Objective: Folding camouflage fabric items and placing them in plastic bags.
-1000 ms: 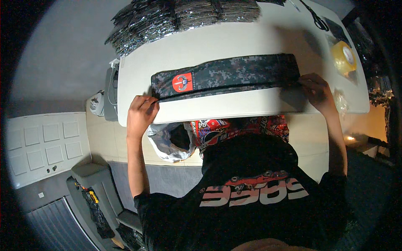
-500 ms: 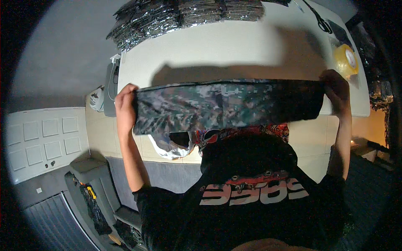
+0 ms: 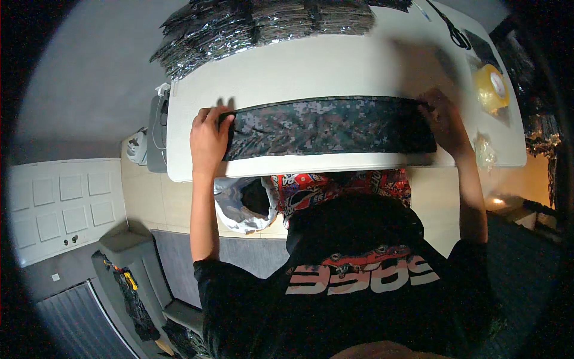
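Note:
A long folded strip of dark digital-camouflage cloth (image 3: 329, 127) lies along the near part of the white table (image 3: 287, 66). Whether it is a garment cannot be told. At its left end, my left hand (image 3: 209, 137) pinches the top corner, thumb in front. My right hand (image 3: 447, 122) is closed at the opposite upper corner, where shadow partly hides the fingertips. Between the hands the cloth is stretched fairly flat, with small creases toward the left.
Stacks of shiny dark plastic packets (image 3: 269, 24) line the table's far edge. On the right are black scissors (image 3: 457, 36), a roll of yellowish tape (image 3: 491, 87) and a crumpled clear wrapper (image 3: 485, 149). A white bag-lined bin (image 3: 242, 212) stands below the near edge.
Both hands have brought the camouflage cloth down onto the table, moving slightly away from me and closer together. The crumpled wrapper on the right has come into view.

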A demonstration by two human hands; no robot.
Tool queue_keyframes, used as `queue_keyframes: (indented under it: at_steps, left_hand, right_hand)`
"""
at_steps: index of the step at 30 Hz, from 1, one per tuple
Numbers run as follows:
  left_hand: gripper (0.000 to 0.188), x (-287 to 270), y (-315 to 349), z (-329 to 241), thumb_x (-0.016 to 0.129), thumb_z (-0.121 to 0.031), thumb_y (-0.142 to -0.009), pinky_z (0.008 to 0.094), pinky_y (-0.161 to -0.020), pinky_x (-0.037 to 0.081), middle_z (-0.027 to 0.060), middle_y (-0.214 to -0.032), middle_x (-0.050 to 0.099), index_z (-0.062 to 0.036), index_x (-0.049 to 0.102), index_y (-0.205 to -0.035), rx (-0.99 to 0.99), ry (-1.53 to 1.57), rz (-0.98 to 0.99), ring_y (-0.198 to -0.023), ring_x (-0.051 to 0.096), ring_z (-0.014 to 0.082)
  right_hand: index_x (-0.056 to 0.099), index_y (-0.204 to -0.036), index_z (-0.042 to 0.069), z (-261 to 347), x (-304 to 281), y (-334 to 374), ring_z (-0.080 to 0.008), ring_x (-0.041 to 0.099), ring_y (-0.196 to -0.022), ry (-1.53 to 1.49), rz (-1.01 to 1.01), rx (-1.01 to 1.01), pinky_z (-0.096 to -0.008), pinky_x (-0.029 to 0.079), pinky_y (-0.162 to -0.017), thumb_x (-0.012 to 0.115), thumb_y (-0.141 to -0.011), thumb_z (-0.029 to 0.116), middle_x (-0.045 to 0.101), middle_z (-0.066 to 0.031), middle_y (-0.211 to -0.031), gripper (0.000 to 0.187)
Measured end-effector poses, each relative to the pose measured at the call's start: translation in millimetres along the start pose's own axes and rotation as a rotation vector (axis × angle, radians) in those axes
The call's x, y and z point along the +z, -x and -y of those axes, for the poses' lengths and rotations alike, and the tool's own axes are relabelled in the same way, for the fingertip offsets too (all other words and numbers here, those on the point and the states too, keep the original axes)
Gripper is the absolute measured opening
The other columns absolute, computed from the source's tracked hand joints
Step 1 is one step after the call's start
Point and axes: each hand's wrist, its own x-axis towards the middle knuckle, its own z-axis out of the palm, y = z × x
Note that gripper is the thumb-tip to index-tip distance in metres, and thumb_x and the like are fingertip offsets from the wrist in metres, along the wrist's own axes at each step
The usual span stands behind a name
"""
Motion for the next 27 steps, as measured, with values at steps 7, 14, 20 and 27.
queue_keyframes:
  at_steps: [7, 14, 20, 27]
  left_hand:
    - [0.022, -8, -3, 1, 0.077, -0.02, -0.091, 0.0435, -0.081, 0.054, 0.0173, -0.102, 0.071, -0.0009, 0.073, -0.101, -0.141, 0.09, 0.126, -0.093, 0.07, 0.0388]
    - [0.014, -7, -6, 8, 0.077, -0.016, -0.09, 0.0431, -0.077, 0.054, 0.015, -0.098, 0.071, -0.0032, 0.072, -0.095, -0.126, 0.153, 0.123, -0.088, 0.07, 0.0366]
    - [0.01, -5, -6, 12, 0.075, -0.011, -0.088, 0.0438, -0.08, 0.054, 0.0155, -0.1, 0.072, -0.0046, 0.074, -0.096, -0.128, 0.138, 0.14, -0.091, 0.07, 0.0375]
    - [0.013, -9, -6, 7, 0.079, -0.016, -0.085, 0.0444, -0.081, 0.054, 0.0138, -0.099, 0.073, -0.007, 0.077, -0.094, -0.041, 0.068, 0.091, -0.091, 0.07, 0.0366]
  right_hand:
    - [0.068, -0.1, -0.001, -12, -2, -4, -0.0361, 0.066, -0.102, 0.082, 0.113, 0.019, -0.042, 0.054, -0.091, 0.07, -0.092, 0.01, 0.067, -0.0169, -0.105, 0.014]
    - [0.072, -0.099, 0.0, -9, -12, -12, -0.0311, 0.072, -0.091, -0.021, 0.112, 0.127, -0.0414, 0.057, -0.084, 0.072, -0.091, 0.01, 0.072, -0.0156, -0.099, 0.013]
    - [0.073, -0.101, 0.001, -22, -7, -18, -0.0316, 0.073, -0.094, 0.0, 0.149, 0.129, -0.0418, 0.057, -0.085, 0.073, -0.091, 0.011, 0.074, -0.0163, -0.102, 0.014]
    - [0.073, -0.102, 0.001, -29, -9, -22, -0.0322, 0.072, -0.093, -0.007, 0.164, 0.097, -0.0411, 0.056, -0.086, 0.073, -0.093, 0.013, 0.074, -0.0166, -0.101, 0.015]
